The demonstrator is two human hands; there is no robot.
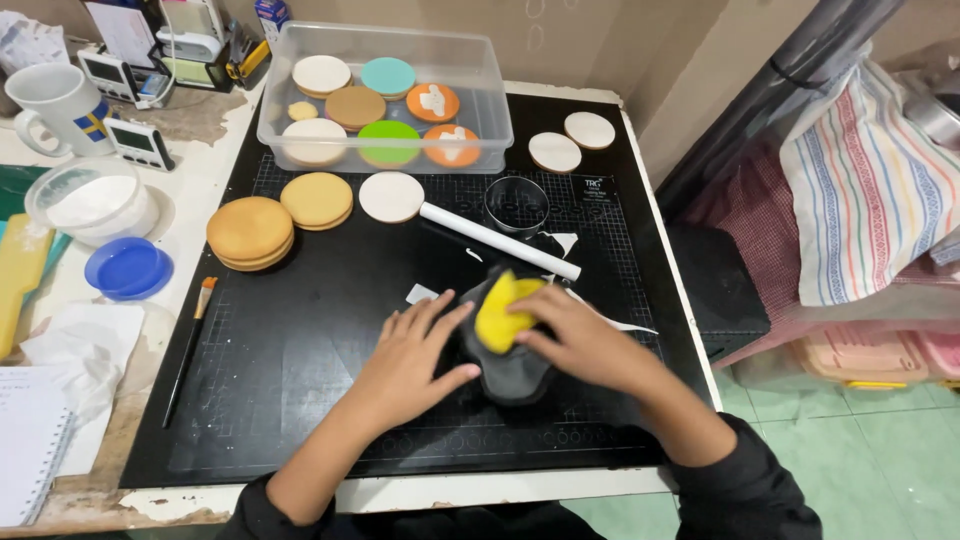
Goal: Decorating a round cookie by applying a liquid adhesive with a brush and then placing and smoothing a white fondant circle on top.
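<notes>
Head view: yellow piece point(503, 312) slants upper-right under right hand point(580, 340), on black lump point(515, 375)

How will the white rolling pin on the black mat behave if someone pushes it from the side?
The white rolling pin is a smooth, thin cylinder lying flat on the black mat, so it would probably roll easily. It looks stiff and fairly light. It might be stopped by the black sheet under the right hand.
</notes>
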